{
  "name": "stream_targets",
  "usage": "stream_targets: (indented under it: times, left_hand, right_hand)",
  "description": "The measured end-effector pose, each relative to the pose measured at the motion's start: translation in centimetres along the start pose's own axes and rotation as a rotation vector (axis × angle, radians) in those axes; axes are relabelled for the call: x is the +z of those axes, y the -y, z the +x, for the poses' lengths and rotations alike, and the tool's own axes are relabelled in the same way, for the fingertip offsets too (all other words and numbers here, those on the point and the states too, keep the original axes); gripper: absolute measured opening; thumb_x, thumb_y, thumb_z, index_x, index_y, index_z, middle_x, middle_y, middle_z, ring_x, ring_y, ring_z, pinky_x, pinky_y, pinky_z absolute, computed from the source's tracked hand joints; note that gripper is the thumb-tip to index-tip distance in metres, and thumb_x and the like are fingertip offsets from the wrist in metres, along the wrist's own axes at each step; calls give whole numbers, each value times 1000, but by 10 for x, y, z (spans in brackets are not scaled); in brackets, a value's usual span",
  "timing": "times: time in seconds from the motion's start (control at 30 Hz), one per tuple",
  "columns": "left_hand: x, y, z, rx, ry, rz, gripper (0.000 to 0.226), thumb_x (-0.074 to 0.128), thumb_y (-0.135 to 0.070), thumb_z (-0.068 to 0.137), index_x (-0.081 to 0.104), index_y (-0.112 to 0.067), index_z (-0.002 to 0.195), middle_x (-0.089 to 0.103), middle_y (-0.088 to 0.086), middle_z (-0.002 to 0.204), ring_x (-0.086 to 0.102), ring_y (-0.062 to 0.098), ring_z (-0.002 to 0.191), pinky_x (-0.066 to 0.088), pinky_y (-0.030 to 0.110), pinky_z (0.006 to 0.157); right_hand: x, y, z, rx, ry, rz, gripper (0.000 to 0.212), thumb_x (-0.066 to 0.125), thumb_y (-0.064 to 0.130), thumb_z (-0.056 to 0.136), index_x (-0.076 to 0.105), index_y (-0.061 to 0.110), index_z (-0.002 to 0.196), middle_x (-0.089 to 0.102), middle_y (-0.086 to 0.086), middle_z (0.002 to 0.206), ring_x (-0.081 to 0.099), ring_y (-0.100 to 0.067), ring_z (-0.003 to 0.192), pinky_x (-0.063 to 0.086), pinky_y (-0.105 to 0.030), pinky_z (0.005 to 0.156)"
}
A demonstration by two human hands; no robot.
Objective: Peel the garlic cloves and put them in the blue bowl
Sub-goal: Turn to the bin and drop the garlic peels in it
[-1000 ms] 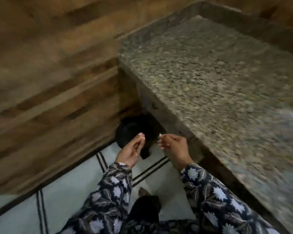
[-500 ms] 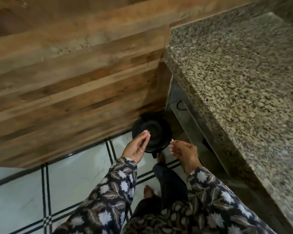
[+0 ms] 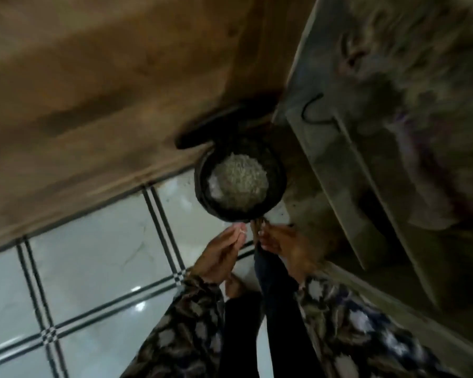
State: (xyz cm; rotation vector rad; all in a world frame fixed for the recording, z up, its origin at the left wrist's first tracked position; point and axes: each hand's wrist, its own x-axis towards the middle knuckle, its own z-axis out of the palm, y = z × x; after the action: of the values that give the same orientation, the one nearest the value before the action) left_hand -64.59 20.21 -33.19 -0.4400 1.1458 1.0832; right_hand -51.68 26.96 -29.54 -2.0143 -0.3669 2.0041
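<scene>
— Where are the hands?
— Both hover just on the near side of the black bin, whose lid is tipped up against the wooden wall. The left hand is flat, fingers straight and together, grasping nothing I can see. The right hand points its fingers at the bin's rim, and blur hides whether it pinches anything.
— And the garlic?
— Only pale scraps inside the bin, too blurred to tell what they are.

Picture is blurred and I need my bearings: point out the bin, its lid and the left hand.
bin (image 3: 225, 212): head view, near side of its black rim.
lid (image 3: 216, 124): head view, middle of the raised black lid.
left hand (image 3: 216, 257): head view, middle of the hand.
</scene>
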Motion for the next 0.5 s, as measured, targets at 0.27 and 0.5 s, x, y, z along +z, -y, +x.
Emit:
stream_targets:
  times: [0.27,0.5]
  left_hand:
    - [17,-30,124,270,-306,331,10,55,3,89,59,-2,96,67,-5,63,63,0,56,53,13,61]
    - [27,-42,136,437,-443,825,24,55,7,85,71,-8,95,69,11,106,61,20,103,45,20,90]
  right_hand:
    - [41,14,125,-97,-59,-210,16,65,20,85,60,7,79,58,-3,68,52,-10,54,44,-14,37]
    - [51,35,129,-155,9,-357,31,47,3,93,55,-1,123,54,-17,130,50,-33,119,43,-41,95]
